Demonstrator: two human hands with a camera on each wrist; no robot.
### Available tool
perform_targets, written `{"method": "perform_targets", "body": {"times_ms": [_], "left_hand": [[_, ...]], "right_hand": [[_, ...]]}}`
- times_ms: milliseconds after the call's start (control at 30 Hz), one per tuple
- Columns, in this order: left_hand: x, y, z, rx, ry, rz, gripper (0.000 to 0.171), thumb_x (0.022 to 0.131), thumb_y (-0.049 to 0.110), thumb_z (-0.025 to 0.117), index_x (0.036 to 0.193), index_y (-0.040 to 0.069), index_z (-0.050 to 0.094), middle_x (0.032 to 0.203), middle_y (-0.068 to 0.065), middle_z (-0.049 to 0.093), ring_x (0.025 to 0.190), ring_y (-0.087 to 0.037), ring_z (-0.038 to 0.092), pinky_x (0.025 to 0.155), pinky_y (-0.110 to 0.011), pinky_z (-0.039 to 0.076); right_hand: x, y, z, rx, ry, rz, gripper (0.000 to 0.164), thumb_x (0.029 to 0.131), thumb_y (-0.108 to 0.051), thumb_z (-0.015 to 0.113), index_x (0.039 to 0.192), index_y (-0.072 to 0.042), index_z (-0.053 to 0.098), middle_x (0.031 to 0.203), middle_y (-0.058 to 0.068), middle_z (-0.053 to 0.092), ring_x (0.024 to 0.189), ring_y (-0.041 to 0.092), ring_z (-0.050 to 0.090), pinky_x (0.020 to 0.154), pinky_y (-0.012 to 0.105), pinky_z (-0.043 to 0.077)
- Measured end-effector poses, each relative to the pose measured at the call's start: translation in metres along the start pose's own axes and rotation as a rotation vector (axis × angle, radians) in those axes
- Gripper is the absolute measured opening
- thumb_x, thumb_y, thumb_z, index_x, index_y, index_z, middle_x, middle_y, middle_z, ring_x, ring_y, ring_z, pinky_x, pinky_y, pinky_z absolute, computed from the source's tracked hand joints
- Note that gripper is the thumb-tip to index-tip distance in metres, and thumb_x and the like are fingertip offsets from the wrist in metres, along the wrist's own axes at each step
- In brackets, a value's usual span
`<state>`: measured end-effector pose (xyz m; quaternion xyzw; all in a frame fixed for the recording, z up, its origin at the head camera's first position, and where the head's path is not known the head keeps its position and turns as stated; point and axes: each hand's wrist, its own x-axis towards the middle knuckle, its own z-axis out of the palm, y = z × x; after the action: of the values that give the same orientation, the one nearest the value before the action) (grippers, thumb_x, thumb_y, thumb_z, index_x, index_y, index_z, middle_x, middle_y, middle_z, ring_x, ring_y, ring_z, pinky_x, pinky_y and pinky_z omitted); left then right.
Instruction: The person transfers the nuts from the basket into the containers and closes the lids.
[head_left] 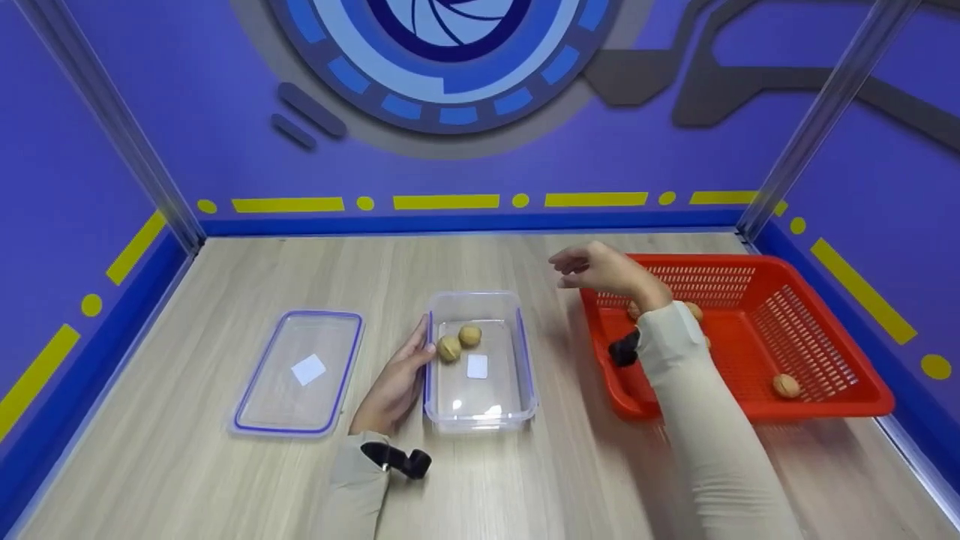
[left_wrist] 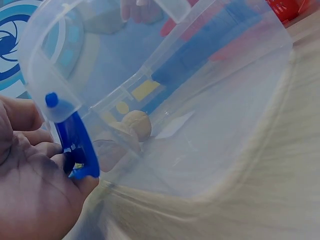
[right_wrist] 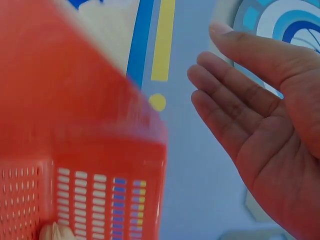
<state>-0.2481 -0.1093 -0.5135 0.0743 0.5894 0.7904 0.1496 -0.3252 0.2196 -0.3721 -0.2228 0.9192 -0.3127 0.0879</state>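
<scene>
My left hand (head_left: 394, 379) holds the left side of a clear plastic container (head_left: 480, 397), its thumb at the rim. In the left wrist view its fingers (left_wrist: 55, 155) are bent around a blue clip (left_wrist: 77, 142) on the wall. Two walnuts (head_left: 459, 343) lie inside, towards the left, by a white paper square (head_left: 477, 366). Nothing is in my right hand (head_left: 600, 268), raised over the left back corner of a red basket (head_left: 739, 345). Its fingers are relaxed and apart from the thumb in the right wrist view. Several walnuts (head_left: 786, 386) lie in the basket, some partly behind my right wrist.
A clear lid (head_left: 300, 409) with a blue seal and a white square lies left of the container on the wooden table (head_left: 225, 480). Blue-purple panels (head_left: 480, 169) with metal corner posts (head_left: 825, 120) enclose the back and sides.
</scene>
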Motion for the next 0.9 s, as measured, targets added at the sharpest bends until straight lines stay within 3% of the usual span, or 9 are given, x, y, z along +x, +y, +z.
{"method": "perform_targets", "body": {"times_ms": [267,567,900], "left_hand": [[0.0,0.0,0.001,-0.002,0.007,-0.003,0.062,0.101,0.009,0.038,0.155,0.013,0.008,0.162,-0.008,-0.007,0.148,-0.028,-0.015,0.121,-0.044,-0.011],[-0.001,0.0,0.001,-0.013,0.004,0.003,0.063,0.1,0.008,0.039,0.154,0.011,0.008,0.162,-0.008,-0.007,0.148,-0.028,-0.015,0.121,-0.044,-0.01],[0.001,-0.001,0.001,-0.003,-0.016,0.009,0.064,0.1,0.008,0.038,0.155,0.009,0.005,0.162,-0.007,-0.009,0.148,-0.025,-0.016,0.122,-0.042,-0.01]], "right_hand": [[-0.011,0.021,-0.009,-0.001,0.036,-0.011,0.037,0.088,-0.009,0.067,0.124,-0.003,0.063,0.119,0.018,0.067,0.109,0.031,0.063,0.095,0.046,0.053],[-0.022,0.042,-0.017,0.01,0.034,0.06,0.038,0.088,-0.013,0.068,0.124,-0.002,0.063,0.119,0.016,0.067,0.109,0.029,0.063,0.096,0.047,0.052],[-0.033,0.066,-0.019,-0.024,0.015,0.135,0.039,0.09,-0.011,0.065,0.127,0.0,0.06,0.126,0.021,0.062,0.113,0.034,0.06,0.096,0.051,0.051]]}}
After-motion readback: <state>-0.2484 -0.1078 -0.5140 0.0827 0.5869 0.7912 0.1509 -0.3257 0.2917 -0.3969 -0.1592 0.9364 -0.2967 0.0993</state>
